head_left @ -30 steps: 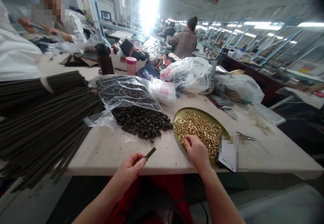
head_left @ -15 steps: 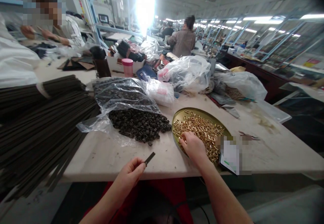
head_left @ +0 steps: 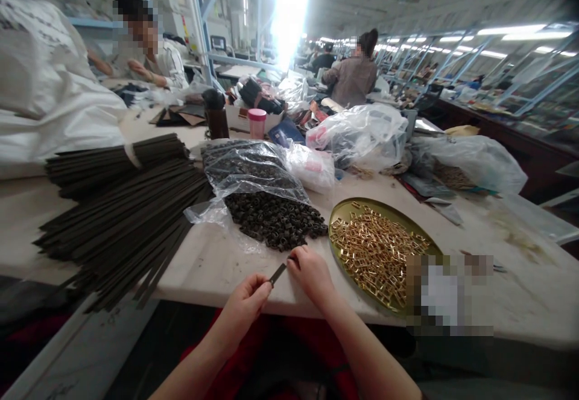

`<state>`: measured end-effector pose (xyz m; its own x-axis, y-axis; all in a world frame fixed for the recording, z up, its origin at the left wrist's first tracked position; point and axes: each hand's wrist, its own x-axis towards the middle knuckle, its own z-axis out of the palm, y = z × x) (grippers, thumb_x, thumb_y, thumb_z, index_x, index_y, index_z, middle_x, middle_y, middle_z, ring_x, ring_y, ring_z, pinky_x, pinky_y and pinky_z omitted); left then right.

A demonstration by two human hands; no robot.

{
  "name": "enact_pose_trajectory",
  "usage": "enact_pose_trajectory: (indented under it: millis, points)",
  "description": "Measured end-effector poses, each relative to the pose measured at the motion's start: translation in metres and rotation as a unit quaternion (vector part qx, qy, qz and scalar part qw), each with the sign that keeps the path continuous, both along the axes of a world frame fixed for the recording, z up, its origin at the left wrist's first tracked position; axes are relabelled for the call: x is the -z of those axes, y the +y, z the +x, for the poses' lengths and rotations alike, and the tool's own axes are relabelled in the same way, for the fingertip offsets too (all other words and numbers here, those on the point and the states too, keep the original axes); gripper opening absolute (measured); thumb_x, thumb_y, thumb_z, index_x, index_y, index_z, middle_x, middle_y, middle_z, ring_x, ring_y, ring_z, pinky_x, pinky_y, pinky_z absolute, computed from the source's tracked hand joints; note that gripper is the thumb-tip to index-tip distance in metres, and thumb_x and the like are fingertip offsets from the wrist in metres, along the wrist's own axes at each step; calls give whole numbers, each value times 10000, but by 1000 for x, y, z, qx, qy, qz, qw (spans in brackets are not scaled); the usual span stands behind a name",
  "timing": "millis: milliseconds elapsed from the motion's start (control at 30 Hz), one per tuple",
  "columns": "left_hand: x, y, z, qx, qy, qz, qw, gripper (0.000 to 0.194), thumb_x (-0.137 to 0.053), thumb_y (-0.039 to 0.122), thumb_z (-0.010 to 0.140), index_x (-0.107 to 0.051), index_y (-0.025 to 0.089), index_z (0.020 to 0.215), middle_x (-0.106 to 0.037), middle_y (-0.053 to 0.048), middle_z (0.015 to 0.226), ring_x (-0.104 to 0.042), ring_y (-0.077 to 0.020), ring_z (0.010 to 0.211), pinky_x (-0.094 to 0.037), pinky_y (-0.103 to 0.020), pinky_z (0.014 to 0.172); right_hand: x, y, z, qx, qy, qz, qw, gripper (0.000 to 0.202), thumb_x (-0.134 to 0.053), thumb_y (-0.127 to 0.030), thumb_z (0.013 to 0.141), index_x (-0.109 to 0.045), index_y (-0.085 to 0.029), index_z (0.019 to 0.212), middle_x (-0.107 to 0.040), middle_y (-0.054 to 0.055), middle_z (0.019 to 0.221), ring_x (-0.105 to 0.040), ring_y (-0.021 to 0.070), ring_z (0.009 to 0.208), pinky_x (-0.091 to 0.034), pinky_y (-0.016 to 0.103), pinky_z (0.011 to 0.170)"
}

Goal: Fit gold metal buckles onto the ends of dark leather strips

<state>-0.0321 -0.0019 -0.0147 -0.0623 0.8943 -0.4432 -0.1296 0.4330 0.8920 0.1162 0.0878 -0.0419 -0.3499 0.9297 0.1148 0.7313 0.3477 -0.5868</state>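
My left hand (head_left: 244, 306) pinches a thin dark strap (head_left: 277, 274) by its end, over the table's front edge. At the strap's tip my right hand (head_left: 311, 273) has its fingers closed; what it pinches is too small to make out. Right of both hands is a round brass-coloured tray (head_left: 347, 208) heaped with small gold buckles (head_left: 377, 253). Just beyond my hands lies a pile of dark small loops (head_left: 275, 222) spilling from a clear plastic bag (head_left: 246, 165).
A big stack of long dark straps (head_left: 122, 207) covers the table's left side. Plastic bags (head_left: 362, 128), a dark bottle (head_left: 216, 114) and a pink cup (head_left: 257, 122) stand behind. Two people work at benches farther back. A blurred card (head_left: 446, 294) lies by the tray.
My right hand has left the tray of gold buckles and come left to the strap's tip. The left hand keeps holding the strap. The view has shifted left.
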Motion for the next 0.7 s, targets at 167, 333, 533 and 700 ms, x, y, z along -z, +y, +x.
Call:
enact_pose_trajectory:
  millis: [167, 333, 533, 700]
  points:
    - [-3, 2, 3, 20, 33, 16, 999, 232, -494, 409, 702, -427, 192, 659, -335, 97, 479, -286, -76, 438, -219, -195, 428, -5, -14, 9, 10, 87, -77, 993, 100, -467, -241, 795, -530, -176, 752, -606, 17, 670, -553, 142, 598, -432, 254, 567]
    - [-8, 3, 6, 51, 92, 106, 989, 191, -452, 352, 760, -462, 177, 686, -384, 60, 585, -369, -109, 561, -317, -230, 542, -18, -28, 7, 76, 348, -224, 907, 162, -572, -333, 709, -528, -177, 719, -567, -29, 593, -505, 105, 532, -413, 232, 529]
    - [-11, -4, 5, 77, 178, 136, 971, 192, -419, 325, 816, -477, 182, 702, -461, 34, 644, -455, -143, 654, -354, -255, 626, -24, -35, 2, 121, 425, -231, 867, 175, -648, -304, 649, -542, -184, 718, -557, -41, 582, -512, 106, 557, -411, 236, 557]
    - [-11, -2, 7, 88, 269, 138, 949, 179, -405, 289, 830, -473, 193, 695, -488, 38, 622, -491, -145, 629, -347, -249, 603, -26, -39, 2, 83, 440, -262, 855, 214, -661, -301, 629, -584, -186, 792, -577, -34, 662, -536, 104, 592, -447, 245, 600]
